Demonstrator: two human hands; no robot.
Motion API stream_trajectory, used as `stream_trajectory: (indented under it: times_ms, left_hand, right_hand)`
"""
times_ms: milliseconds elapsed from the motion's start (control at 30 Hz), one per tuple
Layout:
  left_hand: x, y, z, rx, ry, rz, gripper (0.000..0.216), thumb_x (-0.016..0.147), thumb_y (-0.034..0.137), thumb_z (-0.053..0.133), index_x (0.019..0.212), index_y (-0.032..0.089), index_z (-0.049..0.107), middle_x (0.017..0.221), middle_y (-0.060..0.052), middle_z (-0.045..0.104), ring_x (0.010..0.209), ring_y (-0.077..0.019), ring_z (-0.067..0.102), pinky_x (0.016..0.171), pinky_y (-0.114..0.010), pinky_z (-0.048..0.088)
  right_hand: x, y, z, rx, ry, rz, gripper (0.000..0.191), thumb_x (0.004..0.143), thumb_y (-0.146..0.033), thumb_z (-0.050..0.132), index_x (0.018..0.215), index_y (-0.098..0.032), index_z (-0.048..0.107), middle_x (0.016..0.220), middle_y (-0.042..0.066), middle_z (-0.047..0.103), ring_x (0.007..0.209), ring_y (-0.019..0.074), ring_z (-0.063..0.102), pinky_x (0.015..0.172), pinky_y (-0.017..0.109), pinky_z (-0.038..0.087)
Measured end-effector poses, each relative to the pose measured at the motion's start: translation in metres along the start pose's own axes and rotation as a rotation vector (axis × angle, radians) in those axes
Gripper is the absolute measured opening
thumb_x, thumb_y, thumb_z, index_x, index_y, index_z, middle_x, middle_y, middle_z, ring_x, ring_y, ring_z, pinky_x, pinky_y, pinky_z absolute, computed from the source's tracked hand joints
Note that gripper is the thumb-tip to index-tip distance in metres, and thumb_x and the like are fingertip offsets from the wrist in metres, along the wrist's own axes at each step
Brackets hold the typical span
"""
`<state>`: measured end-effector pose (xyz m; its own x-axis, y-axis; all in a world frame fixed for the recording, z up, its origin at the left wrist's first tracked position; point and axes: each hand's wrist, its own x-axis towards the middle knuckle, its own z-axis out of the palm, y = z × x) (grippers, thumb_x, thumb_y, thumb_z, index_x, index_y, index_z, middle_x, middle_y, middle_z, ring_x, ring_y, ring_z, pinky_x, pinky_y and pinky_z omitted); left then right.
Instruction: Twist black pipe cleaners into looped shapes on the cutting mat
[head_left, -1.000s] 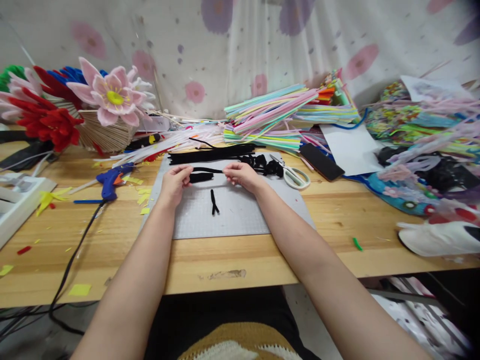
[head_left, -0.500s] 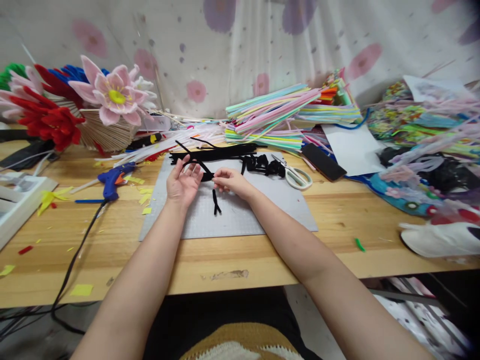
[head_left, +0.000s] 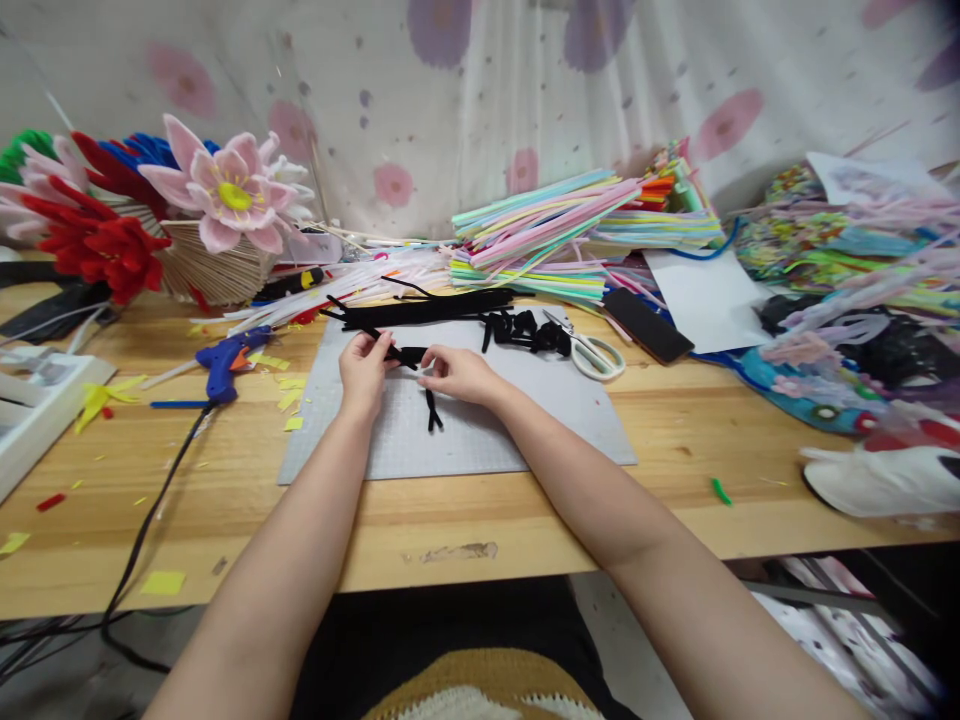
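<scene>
Between my two hands is a small wound piece of black pipe cleaner, held just above the grey cutting mat. My left hand is closed, pinching the black stems on the left side of the piece; their loose ends stick out past it to the upper left. At the right end, my right hand grips the piece with bent thumb and forefinger; the fingertips partly hide the contact. A short forked black pipe cleaner piece lies on the mat just below the hands.
A bundle of black pipe cleaners lies behind my hands. Coiled black pieces, scissors and a phone are to the right. On the left lie a blue glue gun and its cord. Pastel pipe cleaners are piled behind.
My left hand has gone from open, palm up, to closed on the black stems. Their loose ends have swung down to the left. My right hand has stayed near the piece's right end.
</scene>
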<state>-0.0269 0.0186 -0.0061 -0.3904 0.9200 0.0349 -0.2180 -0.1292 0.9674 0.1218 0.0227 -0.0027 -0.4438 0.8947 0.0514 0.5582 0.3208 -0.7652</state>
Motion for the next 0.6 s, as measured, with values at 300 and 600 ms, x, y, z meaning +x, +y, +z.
stream_trajectory:
  times_ms: [300,600]
  left_hand:
    - [-0.001,0.001,-0.001,0.1,-0.081,-0.012,0.017,0.061,0.027,0.071,0.072,0.015,0.064,0.064,0.002,0.057,0.054,-0.0075,0.05,0.046,-0.018,0.041]
    - [0.0,-0.002,-0.002,0.113,-0.062,0.05,0.018,0.06,0.024,0.072,0.075,0.016,0.067,0.061,0.003,0.057,0.053,-0.0065,0.048,0.046,-0.016,0.036]
  right_hand:
    - [0.003,0.008,-0.006,0.388,-0.098,0.051,0.024,0.063,-0.014,0.056,0.086,-0.02,0.051,0.067,-0.004,0.056,0.056,0.0075,0.048,0.053,0.02,0.038]
    - [0.002,0.009,-0.003,0.042,-0.097,-0.087,0.034,0.058,-0.008,0.057,0.09,-0.02,0.058,0.073,-0.003,0.058,0.065,0.0104,0.05,0.064,0.025,0.038]
